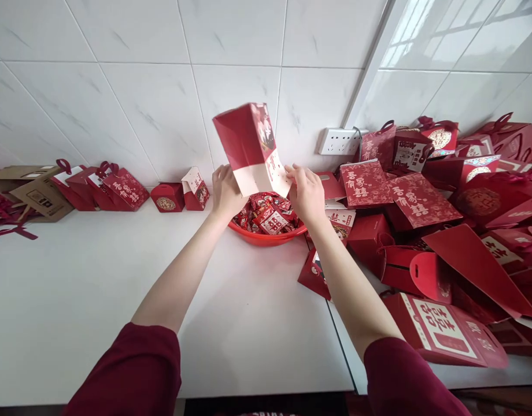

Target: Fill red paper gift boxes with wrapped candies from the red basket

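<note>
A red and cream paper gift box (246, 147) is held up tilted above a red plastic basin (268, 238). My left hand (226, 193) is closed on the box's left edge, its fingers partly behind the card. On the other side, the fingers of my right hand (306, 193) grip the cream lower flap. The basin below holds many red-wrapped candies (272, 221), some printed with a double-happiness character. Whether anything is inside the box is hidden from me.
A large pile of red gift boxes (417, 202) covers the right side. Along the wall at left stand small red boxes (167, 197), ribboned bags (125, 188) and an open cardboard carton (43, 193). A white power strip (339, 141) sits against the tiled wall.
</note>
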A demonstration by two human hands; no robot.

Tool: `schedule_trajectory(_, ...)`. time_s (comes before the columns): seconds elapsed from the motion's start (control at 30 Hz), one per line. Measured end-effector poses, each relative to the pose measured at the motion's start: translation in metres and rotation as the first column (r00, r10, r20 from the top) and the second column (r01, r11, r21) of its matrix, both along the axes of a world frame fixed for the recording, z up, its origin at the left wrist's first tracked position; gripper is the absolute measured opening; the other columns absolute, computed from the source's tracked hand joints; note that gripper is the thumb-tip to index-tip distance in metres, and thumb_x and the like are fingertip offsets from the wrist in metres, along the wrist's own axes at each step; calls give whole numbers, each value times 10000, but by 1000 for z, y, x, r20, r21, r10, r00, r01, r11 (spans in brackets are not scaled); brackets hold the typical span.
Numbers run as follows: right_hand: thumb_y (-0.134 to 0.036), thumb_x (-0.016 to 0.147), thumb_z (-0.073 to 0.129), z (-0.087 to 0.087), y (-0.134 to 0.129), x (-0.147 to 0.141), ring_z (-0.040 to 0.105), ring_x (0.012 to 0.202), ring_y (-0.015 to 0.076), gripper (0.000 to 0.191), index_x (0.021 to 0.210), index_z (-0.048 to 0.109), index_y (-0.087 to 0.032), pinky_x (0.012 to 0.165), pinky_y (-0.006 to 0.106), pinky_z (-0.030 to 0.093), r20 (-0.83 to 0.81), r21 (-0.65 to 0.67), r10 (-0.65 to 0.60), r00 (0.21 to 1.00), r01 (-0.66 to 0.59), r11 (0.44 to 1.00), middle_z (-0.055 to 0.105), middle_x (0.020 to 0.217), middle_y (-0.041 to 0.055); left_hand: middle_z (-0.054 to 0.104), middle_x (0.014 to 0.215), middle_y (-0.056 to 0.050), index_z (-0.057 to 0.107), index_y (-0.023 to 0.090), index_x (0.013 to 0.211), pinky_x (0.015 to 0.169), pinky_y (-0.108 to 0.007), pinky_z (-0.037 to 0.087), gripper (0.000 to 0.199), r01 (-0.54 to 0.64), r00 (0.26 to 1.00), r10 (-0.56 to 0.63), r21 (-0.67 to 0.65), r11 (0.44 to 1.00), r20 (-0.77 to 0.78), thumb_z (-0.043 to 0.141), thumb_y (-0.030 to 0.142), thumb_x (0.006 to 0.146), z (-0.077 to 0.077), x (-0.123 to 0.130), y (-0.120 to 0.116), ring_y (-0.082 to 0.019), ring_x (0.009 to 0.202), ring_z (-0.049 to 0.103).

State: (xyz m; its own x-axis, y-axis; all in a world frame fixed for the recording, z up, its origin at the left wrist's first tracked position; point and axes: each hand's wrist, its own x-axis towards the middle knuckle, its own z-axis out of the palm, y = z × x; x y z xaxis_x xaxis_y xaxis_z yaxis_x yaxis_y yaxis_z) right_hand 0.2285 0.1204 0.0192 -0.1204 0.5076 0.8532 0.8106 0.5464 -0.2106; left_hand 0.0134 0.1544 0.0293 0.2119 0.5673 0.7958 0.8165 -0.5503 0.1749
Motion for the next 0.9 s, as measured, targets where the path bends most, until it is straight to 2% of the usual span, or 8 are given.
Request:
schedule_trajectory(0.07,-158,971,389,14,-21,-4,565,1246,238,220,1091,567,-207,980,398,482,-122,-37,112,986,-117,992,656,1271,108,459,1476,-140,457,198,1376,1157,-532,293,553,-4,991,-9,98,995,137,549,468,902,13,3,-28,-325,1448,314)
schedule_trajectory(0.17,-301,1014,417,33,-57,-12,663,924,193,183,1079,571,-227,805,323,521,-322,-143,232,918,-290,946,705,1006,58,168,1631,-72,229,244,1513,1190,-571,222,741,5,980,-58,265,964,190,482,586,906,35,6,-83,-330,1519,131)
schedule_trajectory(0.23,-352,1004,470,39,-79,-17,650,818,171,175,1024,589,-226,722,280,509,-389,-208,308,868,-408,889,687,917,33,205,1622,-39,281,291,1490,1208,-583,200,638,83,989,-119,328,941,89,459,524,924,45,5,-117,-330,1506,185)
schedule_trajectory(0.33,-365,982,532,41,-104,-22,640,783,156,160,984,608,-224,644,245,489,-424,-319,395,815,-543,777,675,922,27,457,1474,-21,569,302,1248,1183,-578,290,349,230,970,-242,345,910,-10,480,366,917,49,-1,-153,-325,1401,391)
schedule_trajectory(0.47,-305,985,530,37,-129,-24,634,725,130,98,1053,564,-243,582,223,485,-488,-350,410,771,-603,717,667,946,14,589,1329,-31,667,227,833,1058,-462,462,152,354,935,-354,-10,935,4,534,219,906,39,-14,-173,-279,1250,548)
schedule_trajectory(0.63,-107,971,462,28,-135,-21,672,871,149,211,953,635,-225,762,271,520,-199,-448,585,787,-603,660,703,994,20,684,1062,-42,627,185,701,769,-306,521,338,369,927,-362,-433,823,103,451,236,985,24,-23,-172,-173,915,648)
schedule_trajectory(0.73,-95,965,451,21,-129,-19,689,987,187,280,1005,691,-234,849,311,517,-87,-561,592,801,-530,636,725,1102,34,677,807,-21,668,202,727,700,-301,474,359,236,948,-313,-543,806,-53,438,277,993,18,-25,-167,-171,794,625)
schedule_trajectory(0.9,-181,857,663,14,-127,-8,687,993,241,272,1102,720,-283,828,324,512,36,-746,490,871,-303,594,742,1088,38,634,782,10,727,275,883,624,-291,403,225,102,883,-366,-643,759,-292,537,379,945,16,-23,-170,-153,708,587)
